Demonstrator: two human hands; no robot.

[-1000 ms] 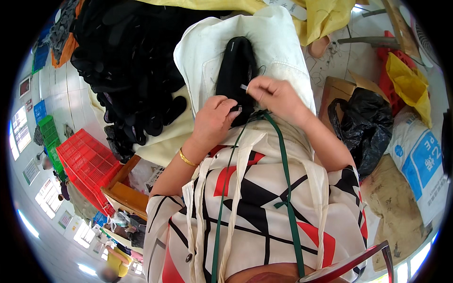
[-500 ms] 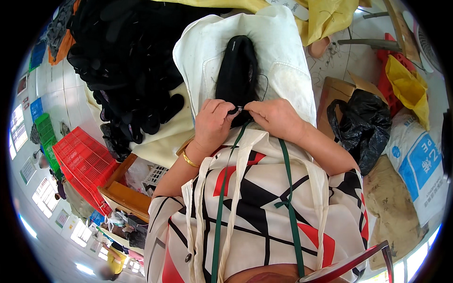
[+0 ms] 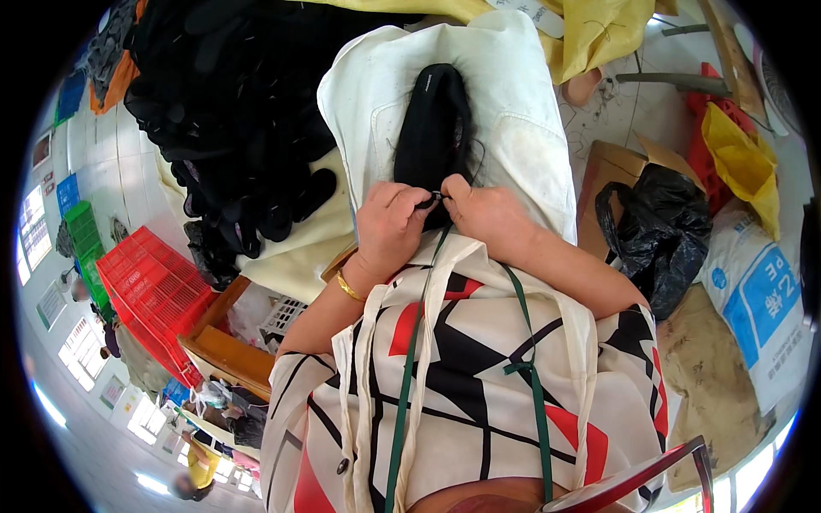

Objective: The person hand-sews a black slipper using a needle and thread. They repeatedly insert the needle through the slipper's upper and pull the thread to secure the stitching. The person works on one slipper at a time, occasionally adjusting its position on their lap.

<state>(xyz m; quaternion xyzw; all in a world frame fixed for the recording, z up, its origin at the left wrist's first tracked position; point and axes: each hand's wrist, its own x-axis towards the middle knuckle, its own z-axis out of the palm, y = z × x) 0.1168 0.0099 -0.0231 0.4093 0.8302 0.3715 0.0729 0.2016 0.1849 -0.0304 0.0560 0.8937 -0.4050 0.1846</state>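
A black shoe (image 3: 425, 111) with a dark furry edge lies lengthwise on the white cloth (image 3: 513, 111) over my lap. My left hand (image 3: 386, 227) is closed, its thumb and fingers pinching the shoe's near end. Right beside it, my right hand (image 3: 487, 215) is closed too, with thumb and forefinger pressed together at the same end. Between the fingertips shows a small dark bit (image 3: 437, 196) with a light glint, too small to name. A thin dark thread seems to curve along the shoe's right side; the fingers partly hide the near end.
A large heap of black shoes (image 3: 231, 111) lies at the far left on cream cloth. Further left stand red crates (image 3: 154, 295) and a wooden drawer (image 3: 227, 350). On the right are a cardboard box (image 3: 599, 175), a black plastic bag (image 3: 658, 231) and a white-and-blue sack (image 3: 757, 299).
My right hand's fingers have lifted and bent slightly at the shoe's near end, drawing closer together. My left hand stays almost in place. The whole view has shifted a little.
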